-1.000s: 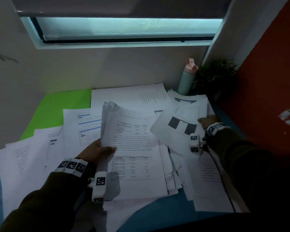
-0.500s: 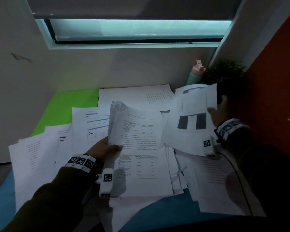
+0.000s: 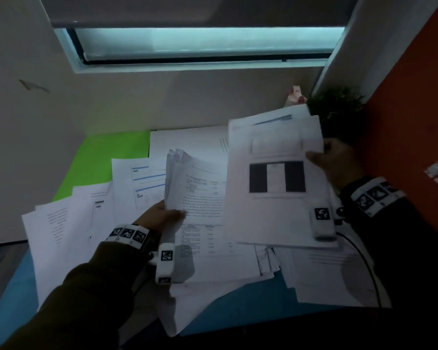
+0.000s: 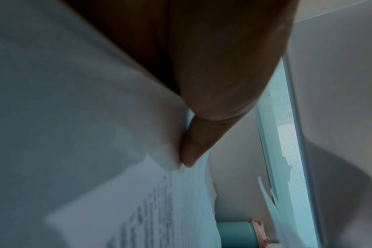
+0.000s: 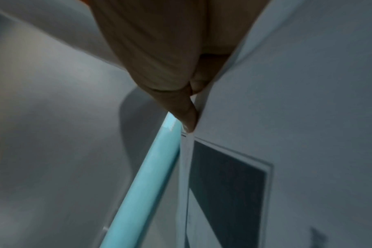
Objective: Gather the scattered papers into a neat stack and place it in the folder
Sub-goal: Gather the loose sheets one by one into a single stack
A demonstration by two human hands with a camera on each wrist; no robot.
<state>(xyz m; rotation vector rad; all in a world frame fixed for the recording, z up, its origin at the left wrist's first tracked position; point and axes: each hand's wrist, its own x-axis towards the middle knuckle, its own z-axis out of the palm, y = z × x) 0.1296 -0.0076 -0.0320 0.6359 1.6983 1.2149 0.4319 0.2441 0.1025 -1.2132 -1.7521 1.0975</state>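
Observation:
My left hand (image 3: 162,214) grips the left edge of a thick stack of printed papers (image 3: 200,198), tilted up off the desk; its thumb (image 4: 189,151) presses on the top sheet (image 4: 85,117). My right hand (image 3: 324,157) pinches a few sheets (image 3: 276,178), the top one printed with a dark block figure, and holds them in the air just right of that stack, partly over it. In the right wrist view the thumb (image 5: 181,107) lies on those sheets (image 5: 287,117). More loose papers (image 3: 68,223) cover the desk. A bright green folder (image 3: 106,157) lies at the back left, partly under papers.
A teal bottle with a pink lid (image 3: 295,96) and a small green plant (image 3: 336,107) stand at the back right corner. An orange-red wall (image 3: 410,122) borders the right side. The blue desk (image 3: 238,306) shows at the front edge. A black cable (image 3: 364,258) runs over papers at right.
My right hand has lifted the sheets with the dark figure off the desk and carried them left and up toward the stack. My left hand has kept its hold on the stack.

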